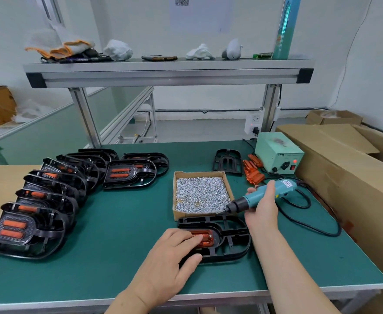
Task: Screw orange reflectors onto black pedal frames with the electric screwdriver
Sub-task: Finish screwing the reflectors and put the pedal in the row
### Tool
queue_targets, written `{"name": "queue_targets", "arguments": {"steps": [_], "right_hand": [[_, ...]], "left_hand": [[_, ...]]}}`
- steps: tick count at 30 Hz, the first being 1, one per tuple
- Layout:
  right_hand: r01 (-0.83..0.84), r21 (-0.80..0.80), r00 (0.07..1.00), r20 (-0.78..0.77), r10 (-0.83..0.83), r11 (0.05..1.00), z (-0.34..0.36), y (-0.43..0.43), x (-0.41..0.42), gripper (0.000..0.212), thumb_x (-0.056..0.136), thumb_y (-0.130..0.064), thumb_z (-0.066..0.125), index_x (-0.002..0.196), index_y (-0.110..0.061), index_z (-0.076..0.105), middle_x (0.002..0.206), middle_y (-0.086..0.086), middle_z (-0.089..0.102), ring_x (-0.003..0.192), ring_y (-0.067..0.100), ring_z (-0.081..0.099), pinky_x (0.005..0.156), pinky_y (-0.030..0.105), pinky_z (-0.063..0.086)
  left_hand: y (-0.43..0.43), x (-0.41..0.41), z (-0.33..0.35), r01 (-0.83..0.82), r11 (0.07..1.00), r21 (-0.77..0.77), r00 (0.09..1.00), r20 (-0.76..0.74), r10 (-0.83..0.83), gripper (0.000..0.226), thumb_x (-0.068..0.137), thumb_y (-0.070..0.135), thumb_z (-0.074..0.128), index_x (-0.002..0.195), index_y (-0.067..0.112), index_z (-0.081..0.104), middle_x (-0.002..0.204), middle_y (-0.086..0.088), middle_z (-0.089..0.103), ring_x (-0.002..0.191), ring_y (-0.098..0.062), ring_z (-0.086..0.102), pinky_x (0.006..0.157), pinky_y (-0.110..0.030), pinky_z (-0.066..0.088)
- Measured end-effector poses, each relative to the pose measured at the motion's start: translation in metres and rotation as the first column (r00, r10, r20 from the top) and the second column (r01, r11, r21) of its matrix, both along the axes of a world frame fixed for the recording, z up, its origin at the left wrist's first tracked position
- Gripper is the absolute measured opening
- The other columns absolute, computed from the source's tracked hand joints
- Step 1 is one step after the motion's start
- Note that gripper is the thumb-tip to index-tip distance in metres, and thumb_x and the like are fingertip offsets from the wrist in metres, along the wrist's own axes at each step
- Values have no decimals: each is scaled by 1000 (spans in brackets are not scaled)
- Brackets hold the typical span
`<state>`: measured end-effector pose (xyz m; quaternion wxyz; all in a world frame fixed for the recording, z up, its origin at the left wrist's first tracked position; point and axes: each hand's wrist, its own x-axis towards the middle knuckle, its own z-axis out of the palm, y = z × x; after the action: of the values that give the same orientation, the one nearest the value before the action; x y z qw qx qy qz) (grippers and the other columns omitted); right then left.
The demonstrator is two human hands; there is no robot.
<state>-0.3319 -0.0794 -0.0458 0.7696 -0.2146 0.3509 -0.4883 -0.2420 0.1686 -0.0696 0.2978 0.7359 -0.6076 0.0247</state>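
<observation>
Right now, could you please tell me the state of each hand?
Left hand: open, fingers pressing on the orange reflector in the black pedal frame.
Right hand: closed round the electric screwdriver.

From my end the green bench (118, 234) is pretty packed: finished pedals (34, 227) fanned down the left, cardboard tray of screws (176, 214) mid-table, and a pedal frame (231, 243) with an orange reflector (205, 237) just in front of it. Back right: a bare frame (227, 162), loose reflectors (252, 173), a green power box (276, 152), plus the black cable (309, 201) off the electric screwdriver (265, 193).
</observation>
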Motion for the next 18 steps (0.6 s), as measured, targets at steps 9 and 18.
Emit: {"name": "queue_targets", "arguments": {"steps": [9,18], "right_hand": [[-49,-15,999,5,49,999,-11,-6,1,45,98,-62,50,109,-18,51,68,1,70,69,12,63,63,27,54],[-38,-26,999,34,39,999,-14,-11,3,56,100,-60,48,129,-12,47,72,4,72,66,11,63,64,23,54]], "left_hand": [[-13,11,14,-204,956,-209,979,-47,198,28,95,32,54,114,21,71,109,15,64,106,-11,53,93,-40,45],[-89,56,67,-245,935,255,969,25,246,29,94,23,56,118,31,69,110,8,69,110,-19,51,97,-36,41]]}}
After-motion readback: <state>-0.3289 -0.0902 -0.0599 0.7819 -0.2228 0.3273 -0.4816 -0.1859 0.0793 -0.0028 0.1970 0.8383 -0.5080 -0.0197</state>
